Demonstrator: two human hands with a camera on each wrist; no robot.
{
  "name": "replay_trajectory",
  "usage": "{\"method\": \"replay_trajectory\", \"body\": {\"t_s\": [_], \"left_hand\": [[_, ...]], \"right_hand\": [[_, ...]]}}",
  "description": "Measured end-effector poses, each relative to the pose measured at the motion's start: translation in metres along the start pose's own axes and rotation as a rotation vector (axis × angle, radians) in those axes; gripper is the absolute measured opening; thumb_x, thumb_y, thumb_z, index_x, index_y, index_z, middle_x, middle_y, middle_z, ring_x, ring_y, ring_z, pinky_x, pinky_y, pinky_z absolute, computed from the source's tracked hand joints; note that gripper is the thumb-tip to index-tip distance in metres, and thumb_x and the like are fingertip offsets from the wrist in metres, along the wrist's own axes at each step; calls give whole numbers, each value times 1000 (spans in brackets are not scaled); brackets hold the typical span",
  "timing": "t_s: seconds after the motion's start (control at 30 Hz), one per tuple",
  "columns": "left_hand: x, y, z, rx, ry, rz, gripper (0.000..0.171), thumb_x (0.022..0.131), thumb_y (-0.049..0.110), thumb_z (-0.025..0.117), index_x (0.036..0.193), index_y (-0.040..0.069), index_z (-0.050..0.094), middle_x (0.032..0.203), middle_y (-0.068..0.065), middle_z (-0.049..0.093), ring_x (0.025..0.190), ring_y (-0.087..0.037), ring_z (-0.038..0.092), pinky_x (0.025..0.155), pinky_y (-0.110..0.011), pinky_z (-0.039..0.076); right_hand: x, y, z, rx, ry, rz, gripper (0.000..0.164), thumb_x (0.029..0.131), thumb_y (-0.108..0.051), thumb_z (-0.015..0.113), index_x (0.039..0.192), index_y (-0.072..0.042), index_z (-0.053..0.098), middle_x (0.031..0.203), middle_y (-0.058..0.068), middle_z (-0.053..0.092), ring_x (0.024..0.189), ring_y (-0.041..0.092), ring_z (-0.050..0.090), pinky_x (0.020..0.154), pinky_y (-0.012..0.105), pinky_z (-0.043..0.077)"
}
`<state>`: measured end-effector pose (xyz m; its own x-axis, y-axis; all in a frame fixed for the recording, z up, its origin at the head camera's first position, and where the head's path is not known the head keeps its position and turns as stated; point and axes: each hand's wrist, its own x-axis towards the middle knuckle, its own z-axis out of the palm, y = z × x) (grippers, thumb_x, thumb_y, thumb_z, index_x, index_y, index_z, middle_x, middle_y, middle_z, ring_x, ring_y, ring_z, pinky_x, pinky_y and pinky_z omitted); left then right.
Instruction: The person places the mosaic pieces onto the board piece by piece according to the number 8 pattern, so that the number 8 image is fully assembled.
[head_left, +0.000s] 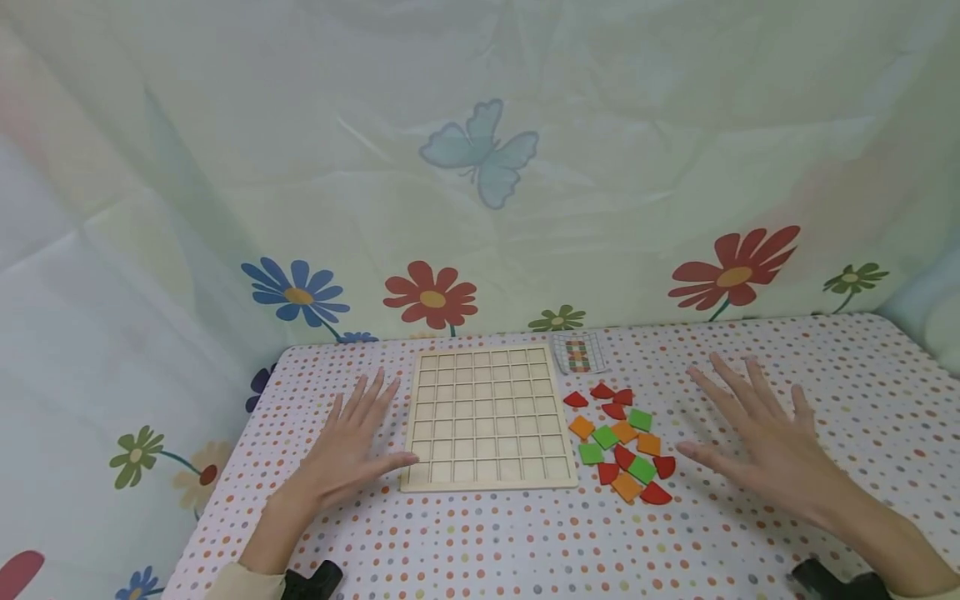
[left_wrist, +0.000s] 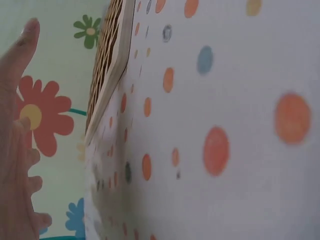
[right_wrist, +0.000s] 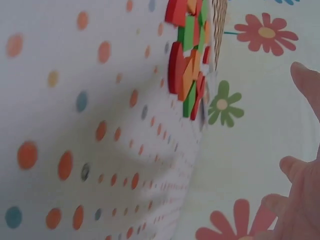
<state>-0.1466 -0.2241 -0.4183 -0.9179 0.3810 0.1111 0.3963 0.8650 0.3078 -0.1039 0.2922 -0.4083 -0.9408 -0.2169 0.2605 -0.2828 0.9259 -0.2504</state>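
A pale wooden grid board point(head_left: 486, 418) lies flat on the dotted tablecloth, its square cells bare. My left hand point(head_left: 341, 454) is beside the board's left edge with fingers spread, the thumb tip overlapping the frame in the head view. Right of the board lies a loose group of flat pieces: green squares point(head_left: 640, 419), orange squares point(head_left: 582, 427) and red rounded wedges point(head_left: 656, 493). My right hand point(head_left: 772, 454) is spread to the right of these pieces and holds nothing. In the left wrist view, the left hand point(left_wrist: 17, 135) appears raised above the cloth.
A small printed card point(head_left: 578, 353) with a coloured grid pattern lies behind the pieces, near the board's top right corner. The dotted tablecloth point(head_left: 450, 542) covers the table. Behind it hangs a flowered curtain point(head_left: 600, 208) with a butterfly print.
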Motion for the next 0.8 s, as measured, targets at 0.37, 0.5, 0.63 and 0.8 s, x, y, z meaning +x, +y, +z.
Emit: {"method": "replay_trajectory", "body": {"t_s": [0.37, 0.5, 0.63, 0.8], "left_hand": [[2, -4, 16, -28, -126, 0, 106, 90, 75, 61, 168, 14, 23, 175, -12, 11, 161, -37, 8, 126, -66, 10], [1, -8, 20, -5, -147, -3, 106, 89, 76, 61, 168, 16, 23, 175, -10, 12, 161, -33, 8, 127, -62, 8], [0, -11, 22, -4, -170, 5, 105, 89, 75, 63, 168, 18, 24, 176, -8, 11, 162, -32, 7, 128, -60, 5], [0, -13, 24, 0, -162, 29, 103, 89, 74, 63, 168, 19, 26, 176, -8, 11, 161, -33, 7, 128, -60, 5]], "right_hand": [[11, -21, 0, 14, 8, -112, 105, 84, -55, 80, 167, -21, 26, 174, 18, 13, 160, 41, -12, 114, 77, -17], [17, -26, 0, 29, 6, -132, 102, 84, -55, 81, 166, -20, 31, 172, 20, 19, 160, 41, -9, 114, 78, -16], [24, -34, -1, 65, -26, -153, 96, 84, -54, 82, 161, -18, 39, 168, 21, 28, 160, 43, 0, 116, 79, -11], [31, -47, -4, 129, -149, -182, 87, 81, -50, 88, 151, -13, 53, 162, 22, 38, 155, 47, 18, 117, 80, 7]]}}
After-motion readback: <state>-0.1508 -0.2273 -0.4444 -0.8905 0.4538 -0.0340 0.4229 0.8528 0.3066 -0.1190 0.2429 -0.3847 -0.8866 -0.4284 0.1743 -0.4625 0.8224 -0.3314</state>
